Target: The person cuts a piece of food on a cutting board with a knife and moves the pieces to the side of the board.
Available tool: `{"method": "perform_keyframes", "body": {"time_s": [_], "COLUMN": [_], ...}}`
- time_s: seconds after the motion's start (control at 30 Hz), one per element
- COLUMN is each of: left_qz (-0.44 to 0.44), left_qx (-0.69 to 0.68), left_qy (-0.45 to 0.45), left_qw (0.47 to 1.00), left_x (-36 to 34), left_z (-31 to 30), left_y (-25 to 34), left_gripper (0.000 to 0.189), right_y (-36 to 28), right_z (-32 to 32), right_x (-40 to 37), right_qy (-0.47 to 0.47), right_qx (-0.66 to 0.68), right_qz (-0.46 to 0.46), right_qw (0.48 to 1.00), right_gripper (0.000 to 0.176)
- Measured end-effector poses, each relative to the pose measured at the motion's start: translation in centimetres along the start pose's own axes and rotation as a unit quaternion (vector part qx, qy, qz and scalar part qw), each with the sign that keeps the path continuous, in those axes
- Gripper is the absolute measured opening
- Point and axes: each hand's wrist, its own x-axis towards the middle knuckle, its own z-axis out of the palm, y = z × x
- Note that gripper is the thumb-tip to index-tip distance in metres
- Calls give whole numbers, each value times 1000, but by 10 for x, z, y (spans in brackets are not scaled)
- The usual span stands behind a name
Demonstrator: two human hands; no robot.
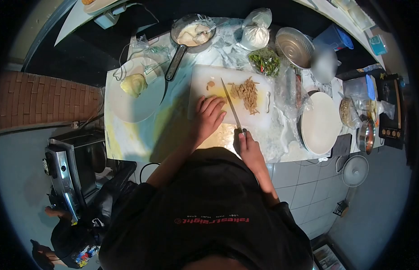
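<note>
A white cutting board (202, 76) lies on the marble-patterned table. My right hand (250, 148) is closed round the handle of a knife (232, 103), whose long blade points away from me across the board. To the left of the blade, my left hand (210, 117) rests on the board with its fingers bent over a brownish piece that they mostly cover. A pile of thin brown strips (247, 93) lies right of the blade. Small brown bits (210, 84) sit beyond my left fingers.
A pan (193, 36) and a white plastic bag (255, 33) stand at the back. Green chillies (264, 61) lie in plastic. A large plate (137, 108) is on the left, a white oval tray (319, 123) on the right. Another person (74, 238) is at lower left.
</note>
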Motion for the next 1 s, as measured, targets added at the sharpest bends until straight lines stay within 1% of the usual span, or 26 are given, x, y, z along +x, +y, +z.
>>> {"method": "perform_keyframes", "body": {"time_s": [0.1,0.17,0.3,0.37,0.5,0.57,0.6,0.67,0.9,1.0], "left_qz": [-6,13,11,8,12,16,16,17,5,5], "left_qx": [-4,-1,2,0,0,8,8,2,-9,-3], "left_qy": [14,15,10,4,10,4,1,3,-2,-2], "left_qw": [1000,1000,1000,1000,1000,1000,1000,1000,1000,1000], "left_x": [0,-1,-3,-2,-1,1,0,-1,0,-1], "left_z": [1,1,2,1,0,-4,-3,0,0,-1], "left_y": [1,0,0,0,0,1,0,-1,0,0], "left_gripper": [34,35,35,35,35,36,36,36,37,36], "right_y": [-1,-1,-1,3,4,4,3,0,5,3], "right_z": [-1,0,-2,-1,-1,1,2,3,9,8], "right_x": [1,2,5,8,11,10,9,6,-2,-3], "right_qy": [-17,1,-24,-22,-23,-3,-4,8,29,38], "right_qx": [-1,11,22,19,10,3,5,-1,-26,-16], "right_qz": [-6,-20,-7,-37,-55,-77,-75,-58,-53,-70], "right_qw": [1000,1000,999,999,998,997,997,998,998,997], "right_gripper": [55,60,63,55,50,44,44,38,36,38]}}
